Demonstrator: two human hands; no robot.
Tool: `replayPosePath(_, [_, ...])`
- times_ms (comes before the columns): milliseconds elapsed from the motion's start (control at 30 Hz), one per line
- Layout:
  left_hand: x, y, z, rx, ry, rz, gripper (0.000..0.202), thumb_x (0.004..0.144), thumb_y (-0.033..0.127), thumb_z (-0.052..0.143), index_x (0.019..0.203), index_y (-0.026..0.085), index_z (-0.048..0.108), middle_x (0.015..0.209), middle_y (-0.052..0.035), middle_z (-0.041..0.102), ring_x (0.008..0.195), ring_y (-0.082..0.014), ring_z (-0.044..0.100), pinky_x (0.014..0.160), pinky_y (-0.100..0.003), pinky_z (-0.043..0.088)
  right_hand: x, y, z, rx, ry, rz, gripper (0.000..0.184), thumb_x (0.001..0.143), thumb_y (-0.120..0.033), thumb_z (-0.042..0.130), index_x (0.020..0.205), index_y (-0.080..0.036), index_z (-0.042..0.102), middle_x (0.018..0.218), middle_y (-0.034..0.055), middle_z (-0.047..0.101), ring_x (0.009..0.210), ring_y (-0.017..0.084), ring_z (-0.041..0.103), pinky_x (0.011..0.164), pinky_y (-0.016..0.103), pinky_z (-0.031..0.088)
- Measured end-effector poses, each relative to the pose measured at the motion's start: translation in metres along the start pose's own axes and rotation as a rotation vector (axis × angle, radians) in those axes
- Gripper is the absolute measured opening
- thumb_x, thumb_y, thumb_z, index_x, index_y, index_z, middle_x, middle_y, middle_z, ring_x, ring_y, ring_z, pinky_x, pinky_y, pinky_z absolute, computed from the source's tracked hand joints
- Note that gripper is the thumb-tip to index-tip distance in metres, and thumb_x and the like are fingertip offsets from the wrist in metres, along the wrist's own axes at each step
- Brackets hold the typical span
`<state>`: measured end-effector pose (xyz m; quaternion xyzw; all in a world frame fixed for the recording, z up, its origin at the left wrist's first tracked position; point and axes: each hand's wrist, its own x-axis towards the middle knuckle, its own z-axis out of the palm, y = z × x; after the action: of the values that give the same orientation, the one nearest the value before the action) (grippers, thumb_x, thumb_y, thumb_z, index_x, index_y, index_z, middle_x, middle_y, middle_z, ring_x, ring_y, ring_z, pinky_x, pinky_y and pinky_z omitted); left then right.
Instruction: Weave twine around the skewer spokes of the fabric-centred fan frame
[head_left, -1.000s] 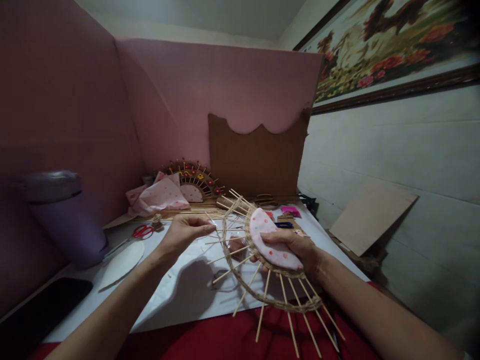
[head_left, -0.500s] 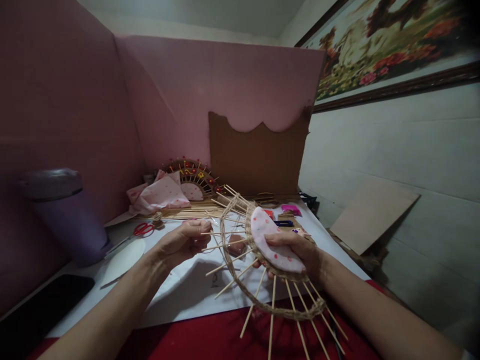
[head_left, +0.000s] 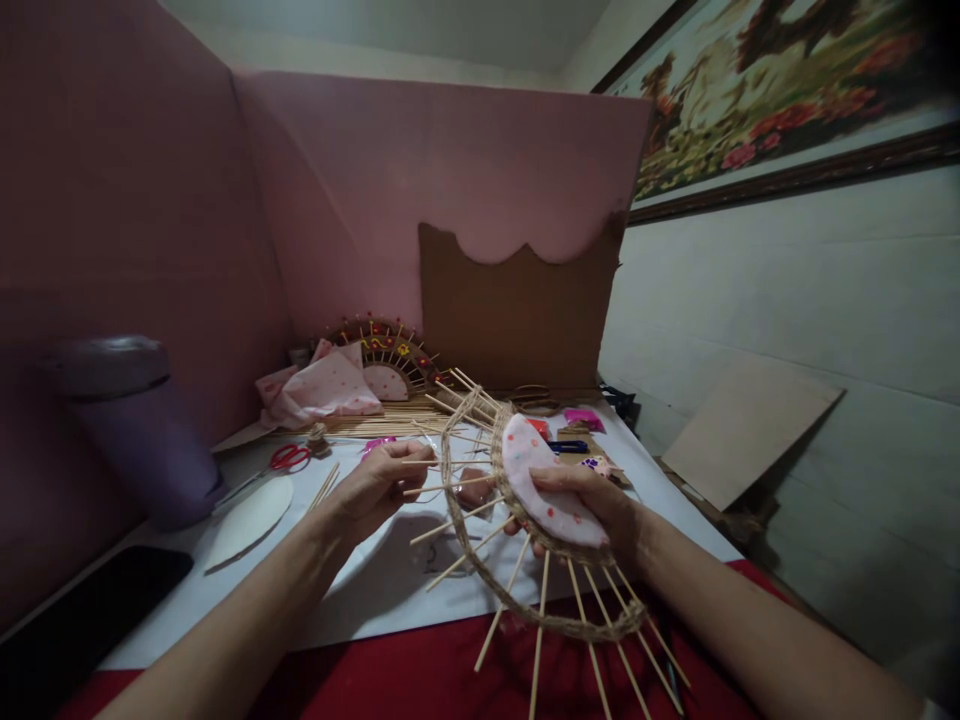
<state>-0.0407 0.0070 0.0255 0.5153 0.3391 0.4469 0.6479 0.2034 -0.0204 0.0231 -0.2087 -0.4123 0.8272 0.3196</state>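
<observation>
My right hand (head_left: pixel 592 500) is closed around a half-round fan frame, its thumb lying on the white fabric panel (head_left: pixel 544 480) with red dots. Thin wooden sticks fan out from that panel, and a band of braided twine (head_left: pixel 480 572) runs across them in an arc. At the left side of the frame, my left hand (head_left: pixel 394 480) is closed in a pinch beside the stick ends. A thin strand of twine loops from its fingers toward the sticks. The fingertips are partly hidden.
Red-handled scissors (head_left: pixel 289 458), a white oval piece (head_left: pixel 251 520), a purple tumbler (head_left: pixel 139 430) and a black phone (head_left: pixel 105 615) lie or stand at left. Behind are a decorated fan (head_left: pixel 386 380), dotted cloth (head_left: pixel 322 385) and cardboard (head_left: pixel 517 310). A blue cutter (head_left: pixel 568 446) lies behind my right hand.
My left hand has shifted slightly right, closer to the stick ends. Some loose sticks and a pink packet behind it now show more. The right hand still holds the fan frame.
</observation>
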Motion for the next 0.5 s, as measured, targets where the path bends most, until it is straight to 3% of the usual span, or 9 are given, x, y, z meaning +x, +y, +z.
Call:
replayPosePath(200, [-0.0016,0.0049,0.0040,0.034,0.083,0.014,0.016,0.057,0.017,0.074,0.064,0.012,0.061,0.061,0.0016,0.053,0.047,-0.0041,0.039,0.047,-0.020,0.027,-0.0009,0.0011,0.0009,-0.018,0.005,0.020,0.023,0.081,-0.020,0.046,0.096,-0.006,0.058,0.072,0.0125,0.069,0.057,0.017,0.066,0.049,0.023,0.055])
replayPosePath(500, [0.0071,-0.0023,-0.0045,0.053,0.122,0.065,0.030,0.062,0.026,0.074,0.050,0.013,0.050,0.047,0.0063,0.040,0.043,-0.0039,0.030,0.043,-0.019,0.021,0.0006,0.0017,-0.0062,-0.012,-0.021,0.064,0.031,0.077,-0.027,0.053,0.101,-0.007,0.056,0.077,0.0150,0.070,0.056,0.020,0.067,0.043,0.023,0.054])
